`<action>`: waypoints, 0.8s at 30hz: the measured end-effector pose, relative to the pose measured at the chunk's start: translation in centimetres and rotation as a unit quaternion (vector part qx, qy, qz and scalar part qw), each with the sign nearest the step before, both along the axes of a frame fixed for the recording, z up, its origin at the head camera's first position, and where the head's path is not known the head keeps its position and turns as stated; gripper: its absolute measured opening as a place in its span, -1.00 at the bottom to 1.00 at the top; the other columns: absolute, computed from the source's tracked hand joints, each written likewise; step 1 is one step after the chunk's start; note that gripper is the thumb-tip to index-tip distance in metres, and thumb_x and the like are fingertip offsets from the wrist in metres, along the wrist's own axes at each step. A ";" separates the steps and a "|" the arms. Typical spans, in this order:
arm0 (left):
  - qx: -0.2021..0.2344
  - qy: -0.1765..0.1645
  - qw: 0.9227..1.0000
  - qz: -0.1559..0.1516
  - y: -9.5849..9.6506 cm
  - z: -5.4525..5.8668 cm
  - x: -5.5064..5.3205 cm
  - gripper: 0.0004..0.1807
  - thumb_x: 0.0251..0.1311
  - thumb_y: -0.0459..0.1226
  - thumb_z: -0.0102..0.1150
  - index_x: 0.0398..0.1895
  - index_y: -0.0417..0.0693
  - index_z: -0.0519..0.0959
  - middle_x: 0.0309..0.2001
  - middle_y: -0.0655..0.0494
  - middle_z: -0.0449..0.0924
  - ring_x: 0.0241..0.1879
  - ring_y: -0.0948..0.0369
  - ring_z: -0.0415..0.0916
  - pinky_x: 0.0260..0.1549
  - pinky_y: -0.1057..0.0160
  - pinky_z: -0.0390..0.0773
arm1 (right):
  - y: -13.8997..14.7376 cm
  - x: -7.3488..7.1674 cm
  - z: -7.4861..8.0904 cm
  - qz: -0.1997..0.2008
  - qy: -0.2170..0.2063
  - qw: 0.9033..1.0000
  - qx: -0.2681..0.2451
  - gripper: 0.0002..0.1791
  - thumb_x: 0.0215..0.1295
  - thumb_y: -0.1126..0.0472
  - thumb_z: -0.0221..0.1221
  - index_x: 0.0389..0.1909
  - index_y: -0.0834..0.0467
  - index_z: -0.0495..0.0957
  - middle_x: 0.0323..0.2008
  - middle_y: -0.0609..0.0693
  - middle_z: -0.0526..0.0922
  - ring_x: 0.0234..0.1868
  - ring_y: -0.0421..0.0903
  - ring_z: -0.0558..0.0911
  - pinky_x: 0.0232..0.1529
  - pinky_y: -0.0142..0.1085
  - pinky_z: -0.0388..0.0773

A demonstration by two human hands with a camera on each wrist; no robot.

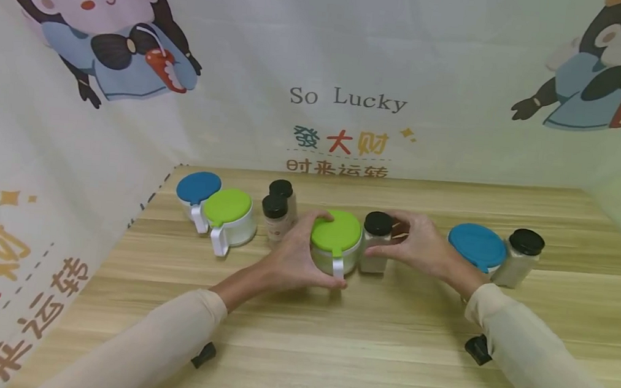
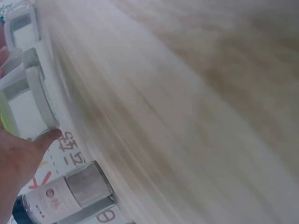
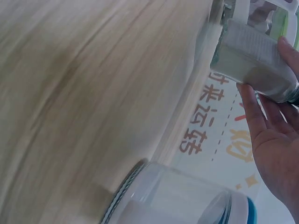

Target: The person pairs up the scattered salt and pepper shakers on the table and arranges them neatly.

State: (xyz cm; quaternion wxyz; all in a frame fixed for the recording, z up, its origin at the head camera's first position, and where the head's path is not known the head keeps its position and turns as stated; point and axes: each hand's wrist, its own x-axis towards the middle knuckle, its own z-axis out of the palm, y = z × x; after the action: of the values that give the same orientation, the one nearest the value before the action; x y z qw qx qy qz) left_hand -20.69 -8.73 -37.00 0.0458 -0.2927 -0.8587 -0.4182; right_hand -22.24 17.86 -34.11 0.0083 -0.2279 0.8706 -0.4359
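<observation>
Green-lid jar [image 1: 336,234], hdl [image 1: 338,267] twd wearer, gripped upright by L fingers [image 1: 318,215]; R fingers [image 3: 252,106] grip vert shaker [image 1: 373,263].

Lids [image 1: 337,232] are green or blue, bottle caps [image 1: 378,223] black, the table [image 1: 340,357] streaked tan.

The left arm [image 1: 166,326] and the right arm [image 1: 542,356] reach forward, both slanting inward. The left hand [image 1: 301,253] is curved in a wide grip, its thumb [image 1: 329,280] standing far from its fingers [image 1: 321,216]; the right hand [image 1: 416,243] makes a narrower grip, directed to the left
</observation>
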 end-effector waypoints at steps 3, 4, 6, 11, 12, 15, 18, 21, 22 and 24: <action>-0.003 0.000 1.000 -0.007 0.7 -0.1 -0.4 0.16 -0.31 -0.06 0.75 0.38 -0.07 0.20 0.21 0.00 0.38 0.18 0.14 0.39 0.21 0.10 0.40 | 0.5 -0.1 -0.2 -0.015 -0.003 1.000 0.015 -0.15 0.07 0.07 0.56 0.31 0.37 0.44 0.01 0.18 0.69 -0.03 0.10 0.69 -0.10 -0.09 0.65; -0.004 -0.006 1.000 -0.009 0.9 -0.1 -0.5 0.16 -0.30 -0.05 0.74 0.38 -0.06 0.19 0.21 0.01 0.38 0.17 0.14 0.39 0.20 0.10 0.41 | 0.7 0.0 -0.3 -0.021 -0.004 1.000 0.021 -0.12 0.07 0.05 0.56 0.33 0.37 0.43 0.02 0.18 0.68 -0.02 0.10 0.68 -0.09 -0.08 0.65; -0.009 -0.020 1.000 -0.013 1.3 -0.2 -0.8 0.16 -0.29 -0.04 0.74 0.38 -0.03 0.17 0.20 0.01 0.37 0.16 0.14 0.39 0.18 0.10 0.42 | 0.9 0.0 -0.5 -0.025 -0.001 0.999 0.027 -0.10 0.08 0.04 0.55 0.34 0.40 0.40 0.03 0.20 0.67 0.00 0.12 0.67 -0.08 -0.07 0.65; -0.019 -0.057 0.998 -0.034 2.0 -0.5 -1.4 0.14 -0.23 -0.05 0.72 0.37 0.02 0.12 0.22 0.01 0.28 0.19 0.12 0.36 0.19 0.09 0.41 | 1.4 0.3 -0.6 -0.030 0.002 0.999 0.034 -0.12 0.11 0.07 0.54 0.34 0.41 0.39 0.06 0.24 0.64 0.03 0.16 0.66 -0.06 -0.05 0.65; -0.020 -0.060 0.997 -0.039 2.1 -0.5 -1.5 0.14 -0.21 -0.06 0.71 0.37 0.01 0.11 0.24 0.00 0.26 0.20 0.12 0.34 0.21 0.08 0.40 | 1.5 0.4 -0.6 -0.032 0.001 0.999 0.037 -0.11 0.12 0.07 0.53 0.35 0.41 0.37 0.07 0.25 0.64 0.04 0.17 0.66 -0.06 -0.04 0.64; -0.027 -0.061 0.997 -0.050 2.3 -0.6 -1.9 0.13 -0.20 -0.08 0.71 0.37 0.00 0.10 0.26 -0.01 0.23 0.22 0.10 0.33 0.21 0.07 0.40 | 1.6 0.5 -0.3 -0.033 -0.003 0.998 0.050 -0.12 0.17 0.09 0.51 0.39 0.39 0.33 0.08 0.25 0.63 0.07 0.20 0.64 -0.04 -0.02 0.63; -0.034 -0.066 0.995 -0.060 2.6 -0.5 -2.2 0.13 -0.19 -0.09 0.70 0.37 0.02 0.08 0.27 -0.03 0.21 0.22 0.09 0.33 0.21 0.07 0.40 | 1.6 0.7 0.1 -0.031 -0.005 0.997 0.064 -0.16 0.20 0.13 0.48 0.39 0.38 0.32 0.06 0.25 0.63 0.07 0.21 0.62 -0.02 0.02 0.61; -0.037 -0.077 0.994 -0.067 2.8 -0.4 -2.3 0.15 -0.19 -0.10 0.70 0.38 0.05 0.05 0.27 -0.05 0.21 0.20 0.08 0.34 0.20 0.06 0.40 | 1.5 0.7 0.5 -0.027 0.000 0.996 0.082 -0.20 0.21 0.18 0.47 0.35 0.41 0.33 0.05 0.28 0.61 0.04 0.19 0.63 -0.02 0.03 0.60; -0.038 -0.080 0.994 -0.070 2.9 -0.4 -2.3 0.15 -0.19 -0.10 0.70 0.38 0.06 0.04 0.27 -0.06 0.22 0.20 0.08 0.35 0.21 0.06 0.40 | 1.5 0.8 0.7 -0.028 0.001 0.996 0.090 -0.21 0.21 0.19 0.47 0.35 0.42 0.32 0.03 0.28 0.61 0.02 0.17 0.64 -0.02 0.02 0.60; -0.039 -0.087 0.993 -0.075 3.1 -0.4 -2.4 0.16 -0.19 -0.11 0.70 0.38 0.07 0.02 0.27 -0.07 0.22 0.20 0.07 0.35 0.22 0.06 0.39 | 1.5 0.8 0.9 -0.027 0.000 0.995 0.100 -0.21 0.22 0.20 0.46 0.34 0.44 0.31 0.02 0.30 0.61 -0.02 0.15 0.65 -0.04 0.01 0.61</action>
State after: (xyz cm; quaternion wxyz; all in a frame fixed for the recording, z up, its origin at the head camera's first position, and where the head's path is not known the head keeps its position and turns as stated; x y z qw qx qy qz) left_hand -23.05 -5.68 -37.42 -0.0717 -0.3205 -0.8508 -0.4101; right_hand -21.43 19.38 -33.23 0.0192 -0.2022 0.9158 -0.3466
